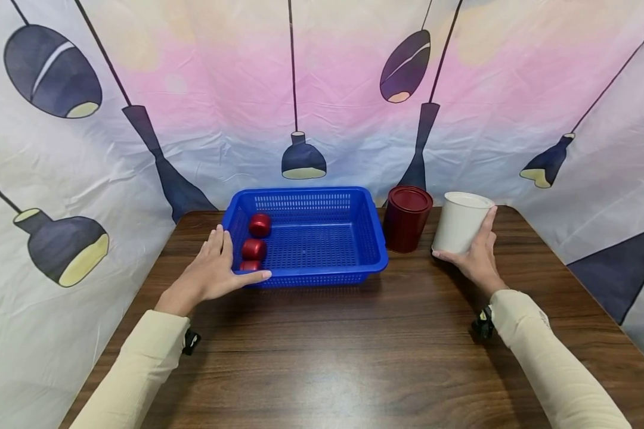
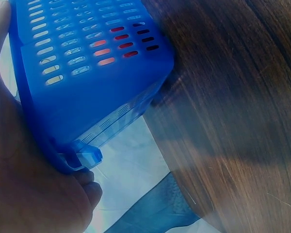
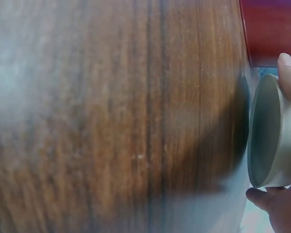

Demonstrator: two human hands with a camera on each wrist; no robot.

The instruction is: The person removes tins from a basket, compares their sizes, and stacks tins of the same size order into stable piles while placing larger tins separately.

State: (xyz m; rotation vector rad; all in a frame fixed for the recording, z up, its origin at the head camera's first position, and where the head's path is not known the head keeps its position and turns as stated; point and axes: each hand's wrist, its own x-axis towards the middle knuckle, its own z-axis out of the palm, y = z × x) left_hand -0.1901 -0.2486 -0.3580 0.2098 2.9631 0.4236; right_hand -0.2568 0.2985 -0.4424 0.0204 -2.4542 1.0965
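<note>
My left hand rests on the near left corner of a blue plastic basket, fingers straight along the left rim and thumb along the front rim. Inside the basket, three small shiny red rounded objects sit in a row by the left wall; the nearest is partly hidden by the rim. With thumb and fingers around its sides, my right hand grips a white can. The can leans slightly, and its recessed underside shows in the right wrist view.
A dark red can stands between the basket and the white can. All of this is toward the back of a brown wooden table. A printed cloth with hanging-lamp pictures hangs behind and at both sides.
</note>
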